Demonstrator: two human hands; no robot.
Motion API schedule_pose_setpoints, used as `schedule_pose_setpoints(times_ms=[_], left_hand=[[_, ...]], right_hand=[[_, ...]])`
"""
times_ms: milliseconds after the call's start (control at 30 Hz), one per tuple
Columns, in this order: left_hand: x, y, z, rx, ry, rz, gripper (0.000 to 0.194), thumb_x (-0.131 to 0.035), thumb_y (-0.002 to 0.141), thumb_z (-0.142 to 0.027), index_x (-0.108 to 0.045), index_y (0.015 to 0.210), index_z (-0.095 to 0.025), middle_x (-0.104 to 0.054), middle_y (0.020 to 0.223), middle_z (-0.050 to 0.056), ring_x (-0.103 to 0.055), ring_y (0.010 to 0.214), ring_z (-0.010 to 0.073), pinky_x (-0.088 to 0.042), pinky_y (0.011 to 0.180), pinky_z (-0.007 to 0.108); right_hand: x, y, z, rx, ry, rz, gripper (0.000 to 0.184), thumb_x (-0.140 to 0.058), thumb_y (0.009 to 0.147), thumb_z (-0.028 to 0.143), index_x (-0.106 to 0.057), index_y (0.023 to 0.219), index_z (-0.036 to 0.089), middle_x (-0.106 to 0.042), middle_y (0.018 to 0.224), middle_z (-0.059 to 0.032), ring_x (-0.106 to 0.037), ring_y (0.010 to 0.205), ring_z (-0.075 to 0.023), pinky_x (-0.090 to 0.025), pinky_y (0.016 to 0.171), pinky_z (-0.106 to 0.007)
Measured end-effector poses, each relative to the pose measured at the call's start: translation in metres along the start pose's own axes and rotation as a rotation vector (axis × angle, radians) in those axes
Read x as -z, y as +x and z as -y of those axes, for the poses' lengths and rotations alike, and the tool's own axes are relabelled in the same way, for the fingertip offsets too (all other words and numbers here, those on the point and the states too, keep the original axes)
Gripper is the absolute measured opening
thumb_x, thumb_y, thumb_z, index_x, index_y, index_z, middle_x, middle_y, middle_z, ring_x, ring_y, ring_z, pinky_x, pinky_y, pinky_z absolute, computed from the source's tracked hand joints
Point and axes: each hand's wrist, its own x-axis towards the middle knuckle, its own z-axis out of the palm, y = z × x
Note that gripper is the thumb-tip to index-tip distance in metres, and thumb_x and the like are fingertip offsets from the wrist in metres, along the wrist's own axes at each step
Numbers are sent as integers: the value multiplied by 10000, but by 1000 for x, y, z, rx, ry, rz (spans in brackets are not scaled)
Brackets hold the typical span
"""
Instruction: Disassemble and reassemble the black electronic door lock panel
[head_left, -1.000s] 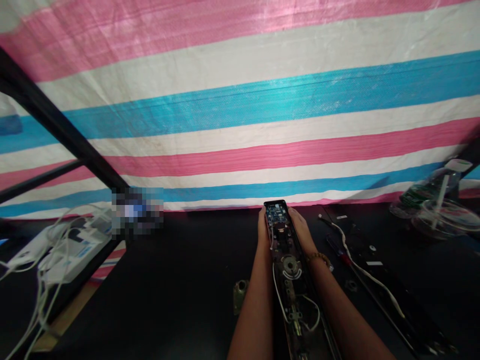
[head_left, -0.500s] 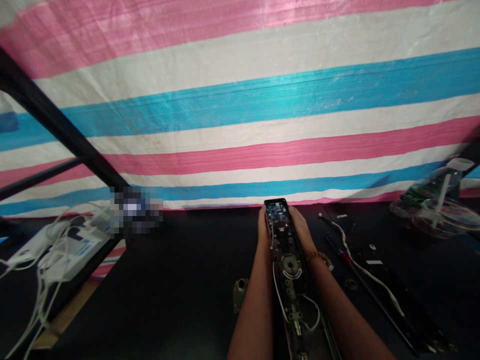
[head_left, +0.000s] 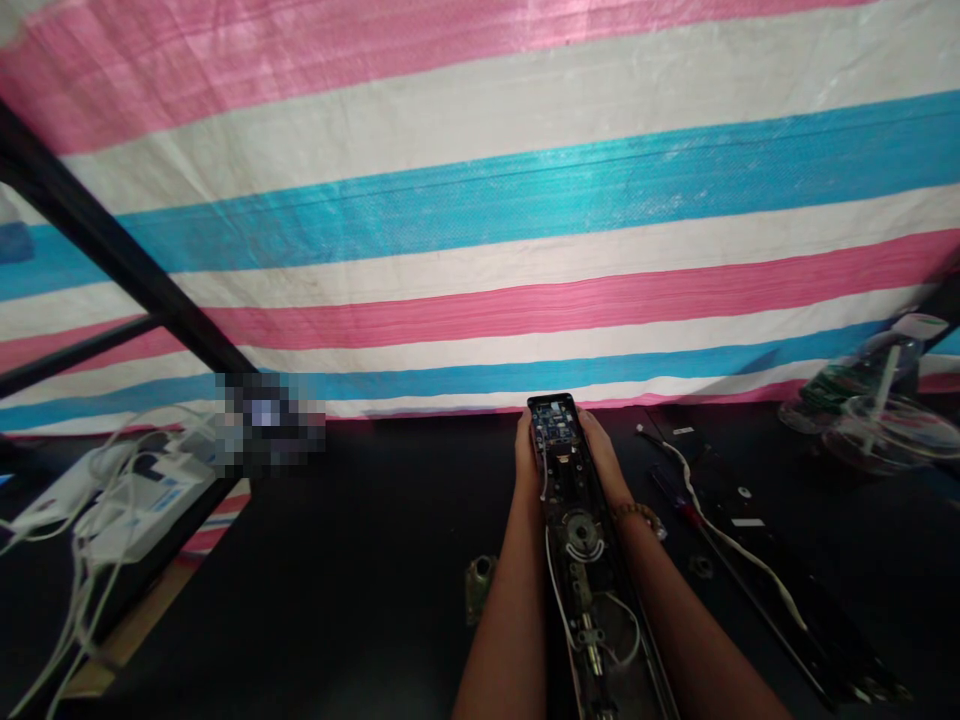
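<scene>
A long, narrow smart door lock panel [head_left: 581,530] lies lengthwise before me, its open inner side up. A blue circuit board [head_left: 556,424] sits at its far end; a round hub, white wires and metal linkages run along its length. My left hand [head_left: 526,445] is closed around the left edge near the board. On the opposite edge, my right hand [head_left: 600,445] grips too, a beaded bracelet [head_left: 637,512] at its wrist. The undersides and most fingertips are hidden. Beside my left forearm lies a small metal bracket [head_left: 478,588], partly covered by the arm.
To the right lie a screwdriver [head_left: 675,495], a dark long cover plate [head_left: 810,600] with a whitish cable [head_left: 739,545], and a small metal piece [head_left: 700,567]. Farther right are a plastic bottle [head_left: 825,390] and clear cup [head_left: 874,440]. Power strips [head_left: 135,510] with cables occupy the left.
The far end of the lock panel has tilted up very slightly. Both hands keep their hold, and everything else stays in place.
</scene>
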Motion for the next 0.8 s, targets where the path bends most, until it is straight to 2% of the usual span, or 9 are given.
schedule_pose_setpoints(times_ms=[400,633,800], left_hand=[[7,4,4,39,-6,78,329,-686,774,-460,-705,824,-135,-744,814,78,-705,948,255,-517,907,360],[8,7,5,50,-16,92,373,-684,779,-490,-709,887,-134,-753,895,97,-697,997,267,-511,933,379],[7,6,5,58,-19,125,407,-649,805,-520,-724,910,-133,-755,954,120,-690,1024,291,-507,948,387]], right_hand=[[0,2,-4,9,31,10,306,-544,814,487,-726,989,314,-767,1002,-34,-635,1075,-280,-504,879,-395],[0,5,-6,23,48,21,442,-528,816,494,-710,1081,191,-751,1037,-80,-636,1064,-274,-501,879,-401],[0,3,-6,30,57,17,435,-550,809,495,-718,1070,191,-751,1028,-81,-641,1056,-274,-500,888,-396]])
